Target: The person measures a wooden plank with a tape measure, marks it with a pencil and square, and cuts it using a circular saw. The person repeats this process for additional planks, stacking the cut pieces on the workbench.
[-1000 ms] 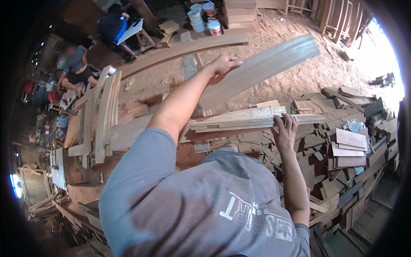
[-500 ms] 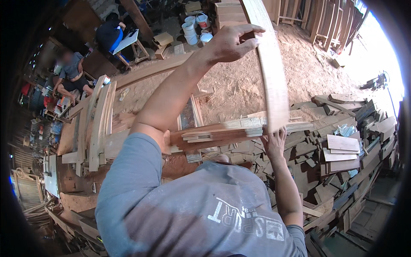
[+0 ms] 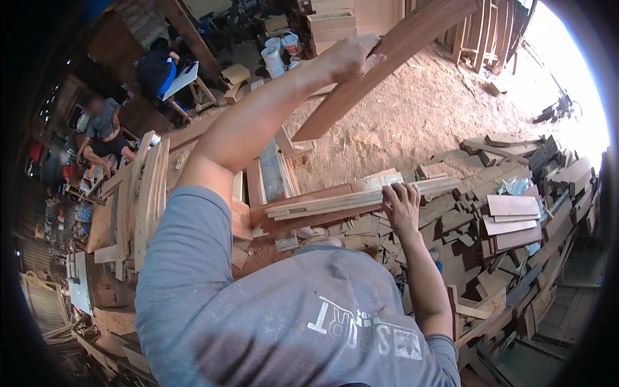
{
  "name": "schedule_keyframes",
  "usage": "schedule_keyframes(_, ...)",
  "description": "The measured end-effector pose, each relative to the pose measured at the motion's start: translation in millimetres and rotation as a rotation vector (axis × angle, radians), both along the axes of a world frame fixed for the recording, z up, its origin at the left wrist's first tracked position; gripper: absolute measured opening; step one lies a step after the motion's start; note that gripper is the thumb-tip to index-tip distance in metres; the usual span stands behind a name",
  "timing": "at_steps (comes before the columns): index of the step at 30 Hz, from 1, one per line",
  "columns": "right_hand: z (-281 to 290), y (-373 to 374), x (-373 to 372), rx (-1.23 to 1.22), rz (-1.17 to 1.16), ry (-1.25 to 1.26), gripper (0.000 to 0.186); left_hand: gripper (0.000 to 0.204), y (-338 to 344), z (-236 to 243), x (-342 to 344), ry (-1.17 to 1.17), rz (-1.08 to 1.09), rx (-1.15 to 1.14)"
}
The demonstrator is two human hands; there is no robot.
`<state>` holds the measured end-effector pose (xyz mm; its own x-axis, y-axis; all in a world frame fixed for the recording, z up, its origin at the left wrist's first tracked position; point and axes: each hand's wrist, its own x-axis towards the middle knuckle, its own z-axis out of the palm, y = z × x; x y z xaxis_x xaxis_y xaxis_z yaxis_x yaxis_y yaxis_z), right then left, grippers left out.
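Observation:
My left hand (image 3: pixel 358 58) grips a long reddish-brown plank (image 3: pixel 423 27), held raised and slanting from the centre toward the upper right. Lower right of that, the fingers of my right hand (image 3: pixel 402 209) curl over the near edge of a stack of pale narrow slats (image 3: pixel 322 202) lying roughly level across darker boards (image 3: pixel 300 218). These rest over upright-running lengths of wood and a grey strip (image 3: pixel 273 174). My left forearm crosses above the left part of this area, hiding some of it.
More long boards (image 3: pixel 151 197) lie left. Offcuts (image 3: pixel 480 271) and short panels (image 3: pixel 512 206) are heaped right. Behind are sawdust-covered ground (image 3: pixel 393 109), buckets (image 3: pixel 274 58), stacked crates (image 3: pixel 330 26) and leaning frames (image 3: pixel 477 45). One person (image 3: pixel 103 129) sits at left; another (image 3: pixel 155 74) bends by a small table (image 3: pixel 184 84).
My left hand has risen and swung the plank over: its pale face gave way to a reddish one, now slanting higher toward the upper right. My right hand stays on the slat stack.

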<state>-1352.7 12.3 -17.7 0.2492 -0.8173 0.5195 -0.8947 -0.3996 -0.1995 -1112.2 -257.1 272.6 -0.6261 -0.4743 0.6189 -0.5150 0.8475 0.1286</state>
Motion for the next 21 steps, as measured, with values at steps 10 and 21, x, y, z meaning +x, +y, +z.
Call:
schedule_keyframes(10, -17, 2, -8, 0.018, -0.037, -0.007, 0.060, 0.039, 88, -90, -46, -0.512, 0.102, 0.599)
schedule_keyframes(21, -25, -6, -7, -0.106, -0.137, -0.099, 0.083, 0.040, 109, -222, -70, -0.572, -0.060, 0.762)
